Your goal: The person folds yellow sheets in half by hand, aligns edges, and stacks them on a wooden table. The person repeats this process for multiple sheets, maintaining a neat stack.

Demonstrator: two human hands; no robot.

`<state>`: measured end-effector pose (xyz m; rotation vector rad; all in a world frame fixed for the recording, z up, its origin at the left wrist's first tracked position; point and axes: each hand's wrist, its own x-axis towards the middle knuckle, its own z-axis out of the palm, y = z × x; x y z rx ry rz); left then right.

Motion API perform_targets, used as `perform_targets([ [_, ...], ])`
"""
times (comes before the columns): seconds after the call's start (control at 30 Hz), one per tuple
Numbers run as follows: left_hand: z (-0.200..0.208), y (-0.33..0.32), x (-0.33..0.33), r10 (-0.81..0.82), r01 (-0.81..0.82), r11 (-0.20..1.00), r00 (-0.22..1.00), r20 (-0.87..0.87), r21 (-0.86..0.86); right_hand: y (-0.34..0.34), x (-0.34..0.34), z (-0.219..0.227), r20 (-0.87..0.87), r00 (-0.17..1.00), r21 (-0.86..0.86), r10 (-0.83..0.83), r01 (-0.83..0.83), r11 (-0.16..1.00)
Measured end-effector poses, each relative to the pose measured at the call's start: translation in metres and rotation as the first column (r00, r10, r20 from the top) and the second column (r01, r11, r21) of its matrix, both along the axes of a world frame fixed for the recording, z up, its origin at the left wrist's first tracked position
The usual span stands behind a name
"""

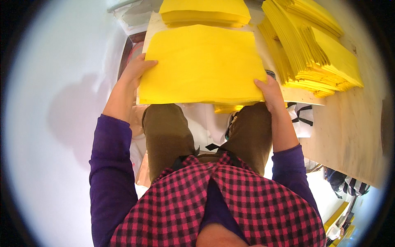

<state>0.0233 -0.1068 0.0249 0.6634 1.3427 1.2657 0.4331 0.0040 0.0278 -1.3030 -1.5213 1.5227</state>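
Note:
A stack of yellow, felt-like sheets (201,66) lies flat in front of me, above my knees at the near edge of the table. My left hand (137,71) is closed on its left edge, the thumb on top and the fingers hidden beneath. At the opposite edge, near the lower right corner, my right hand (270,91) grips it the same way. Just beyond sits another yellow stack (205,14), its layered front edge showing.
To the right, several folded yellow bundles (296,45) are heaped at an angle on the pale wooden table (349,127). A white wall (61,136) stands close on my left. Below the table's edge hangs a white bag with black straps (302,119).

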Motion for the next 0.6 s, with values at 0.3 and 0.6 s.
perform_targets([
  [0.3,0.008,0.018,-0.021,0.058,-0.063,0.998,0.976,-0.211,-0.021,-0.006,-0.001,-0.001,-0.003,1.0,-0.027,-0.029,0.029,0.999],
  [0.6,0.014,0.031,-0.015,0.067,-0.054,0.968,0.997,-0.047,0.245,-0.019,-0.001,-0.005,-0.096,0.99,0.08,-0.105,0.113,0.99],
])
